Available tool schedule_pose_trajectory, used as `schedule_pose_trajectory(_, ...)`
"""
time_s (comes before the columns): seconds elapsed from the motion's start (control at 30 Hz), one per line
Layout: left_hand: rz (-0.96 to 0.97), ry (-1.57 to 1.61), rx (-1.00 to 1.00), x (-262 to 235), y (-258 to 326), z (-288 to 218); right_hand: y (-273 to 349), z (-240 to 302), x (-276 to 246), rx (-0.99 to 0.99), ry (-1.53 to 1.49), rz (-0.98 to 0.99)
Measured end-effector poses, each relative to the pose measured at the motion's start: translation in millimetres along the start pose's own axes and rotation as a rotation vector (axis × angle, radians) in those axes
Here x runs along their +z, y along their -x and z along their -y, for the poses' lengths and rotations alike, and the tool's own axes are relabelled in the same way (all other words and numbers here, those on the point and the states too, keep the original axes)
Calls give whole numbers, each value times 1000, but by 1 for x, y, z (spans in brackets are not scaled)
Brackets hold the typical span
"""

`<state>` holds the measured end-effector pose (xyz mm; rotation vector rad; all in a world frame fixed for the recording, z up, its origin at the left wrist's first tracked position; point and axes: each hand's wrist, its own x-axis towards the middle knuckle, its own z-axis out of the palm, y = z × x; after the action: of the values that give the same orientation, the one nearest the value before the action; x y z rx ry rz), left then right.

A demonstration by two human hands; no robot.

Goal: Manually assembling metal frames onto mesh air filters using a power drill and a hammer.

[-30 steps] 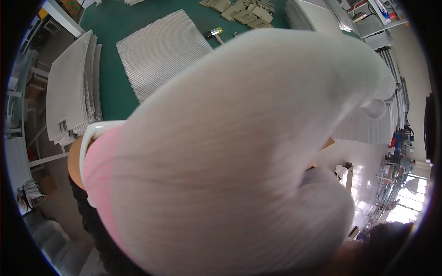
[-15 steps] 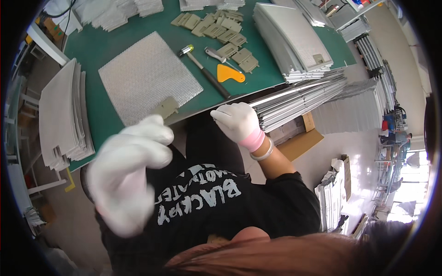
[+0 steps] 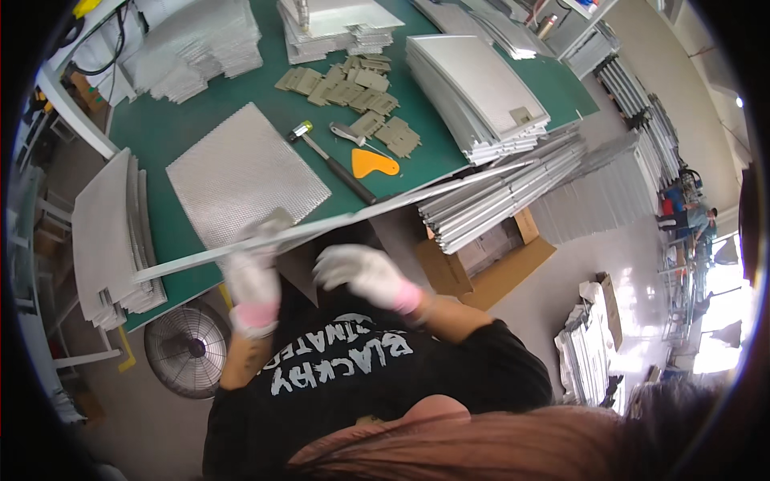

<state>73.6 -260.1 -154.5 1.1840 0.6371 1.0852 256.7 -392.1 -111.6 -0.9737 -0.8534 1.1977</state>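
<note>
A long, thin silvery metal strip (image 3: 393, 208) slants across in front of me along the table's near edge. My left hand (image 3: 255, 276), in a white glove with a pink cuff, is closed round it left of its middle; the fingers are blurred. My right hand (image 3: 361, 271), gloved the same way, is just below the strip, with its fingers apart and nothing in them. Behind the strip lies a silvery mesh sheet (image 3: 245, 172) on the green table (image 3: 180, 104). A small grey-green plastic plate (image 3: 277, 222) at the sheet's near corner is partly hidden by my left hand.
A mallet (image 3: 333, 163), a screwdriver (image 3: 349, 133) and an orange scraper (image 3: 374, 163) lie near several plastic plates (image 3: 345, 92). Mesh panels are stacked left (image 3: 108, 232) and right (image 3: 477, 88). Metal strips (image 3: 501, 188) lie bundled above a cardboard box (image 3: 513, 268). A fan (image 3: 196, 347) stands below left.
The long strip has come across in front of me, held in my left hand. That hand has moved away from the camera toward the table. My right hand has shifted left and lower, its fingers opening.
</note>
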Motion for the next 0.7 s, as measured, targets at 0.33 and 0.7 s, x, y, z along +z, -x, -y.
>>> schedule_pose_trajectory(0.33, -96, -322, 1, -129, 89, -88, 20, 123, -175, -633, -508, -839)
schedule_pose_trajectory(0.7, -178, -331, -65, -60, 129, 14, -188, -17, -61, -26, -536, -235)
